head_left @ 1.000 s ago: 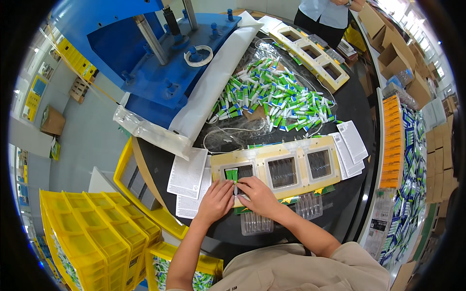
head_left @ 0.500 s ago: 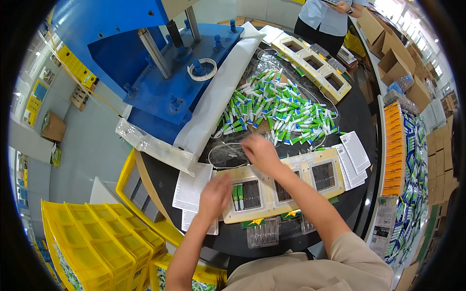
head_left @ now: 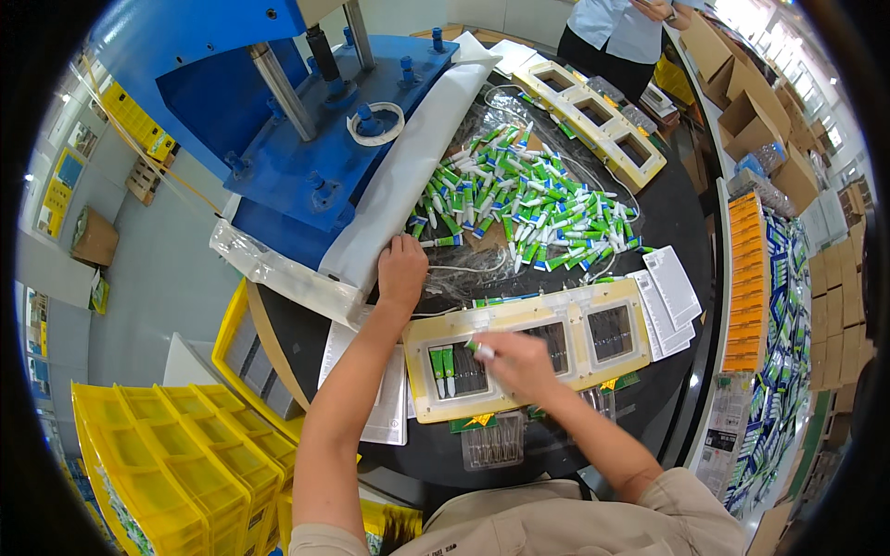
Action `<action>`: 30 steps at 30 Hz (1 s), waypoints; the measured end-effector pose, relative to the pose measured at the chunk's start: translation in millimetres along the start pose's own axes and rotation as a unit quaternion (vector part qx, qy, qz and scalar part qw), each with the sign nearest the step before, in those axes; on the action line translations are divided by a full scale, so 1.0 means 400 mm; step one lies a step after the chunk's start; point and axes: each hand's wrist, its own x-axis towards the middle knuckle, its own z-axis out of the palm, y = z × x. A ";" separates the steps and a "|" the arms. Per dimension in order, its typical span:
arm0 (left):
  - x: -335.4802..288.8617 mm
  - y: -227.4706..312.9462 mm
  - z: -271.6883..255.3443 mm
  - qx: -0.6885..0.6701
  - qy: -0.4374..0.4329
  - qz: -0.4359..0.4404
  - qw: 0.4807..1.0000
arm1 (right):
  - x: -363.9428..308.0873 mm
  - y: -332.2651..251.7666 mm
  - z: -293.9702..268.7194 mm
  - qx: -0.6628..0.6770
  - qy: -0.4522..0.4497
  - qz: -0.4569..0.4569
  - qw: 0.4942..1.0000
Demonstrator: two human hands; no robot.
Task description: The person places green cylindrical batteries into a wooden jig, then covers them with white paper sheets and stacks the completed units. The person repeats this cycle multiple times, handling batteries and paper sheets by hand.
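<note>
My right hand (head_left: pixel 524 363), blurred, is over the left window of a cream-yellow three-window frame (head_left: pixel 573 303). It pinches a small green-and-white tube (head_left: pixel 480 350). Two similar tubes (head_left: pixel 443 369) lie side by side in that window, in a clear ribbed blister tray (head_left: pixel 471 375). Further up, my left hand (head_left: pixel 402 271) is at the near left edge of a heap of loose tubes (head_left: pixel 528 199), beside a white sheet. Its fingers are curled together; their tips and anything in them are hidden.
A blue press (head_left: pixel 306 176) stands at the upper left. A second cream frame (head_left: pixel 593 120) lies at the far right of the black round table (head_left: pixel 681 222). Printed sheets (head_left: pixel 669 287) lie beside the near frame. Yellow crates (head_left: pixel 176 463) stand at lower left. Another person (head_left: pixel 612 37) stands beyond.
My right hand has come from the heap's near edge down to the left window with a tube. My left hand has moved up from the frame's left end to the heap's edge.
</note>
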 end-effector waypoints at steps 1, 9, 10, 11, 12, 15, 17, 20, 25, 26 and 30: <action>-0.001 0.003 0.000 0.000 -0.010 -0.010 1.000 | -0.029 0.002 0.030 -0.028 0.049 -0.119 0.991; -0.079 -0.014 -0.110 -0.241 0.044 -0.151 0.958 | -0.092 0.030 0.118 -0.263 0.024 -0.194 0.945; -0.114 -0.012 -0.147 -0.318 0.093 -0.185 0.925 | -0.092 0.019 0.121 -0.285 0.018 -0.191 0.939; -0.149 -0.008 -0.187 -0.357 0.093 -0.220 0.903 | -0.094 0.004 0.123 -0.268 0.022 -0.179 0.946; -0.185 0.001 -0.228 -0.399 0.098 -0.255 0.875 | -0.095 -0.012 0.123 -0.252 0.025 -0.167 0.953; -0.296 0.025 -0.343 -0.479 0.098 -0.324 0.810 | -0.055 -0.030 0.110 -0.233 0.048 -0.171 0.956; -0.353 0.049 -0.400 -0.541 0.083 -0.379 0.747 | 0.013 -0.015 0.094 -0.198 0.075 -0.130 0.969; -0.409 0.097 -0.448 -0.580 0.078 -0.395 0.708 | 0.252 0.087 0.072 -0.177 0.118 -0.136 0.968; -0.431 0.192 -0.441 -0.470 0.118 -0.207 0.850 | 0.479 0.184 0.094 -0.284 -0.084 -0.091 0.951; -0.427 0.205 -0.427 -0.425 0.139 -0.131 0.885 | 0.469 0.178 0.085 -0.307 -0.110 -0.058 0.943; -0.420 0.241 -0.385 -0.381 0.114 -0.038 0.917 | 0.271 0.097 -0.030 -0.115 0.037 -0.048 0.991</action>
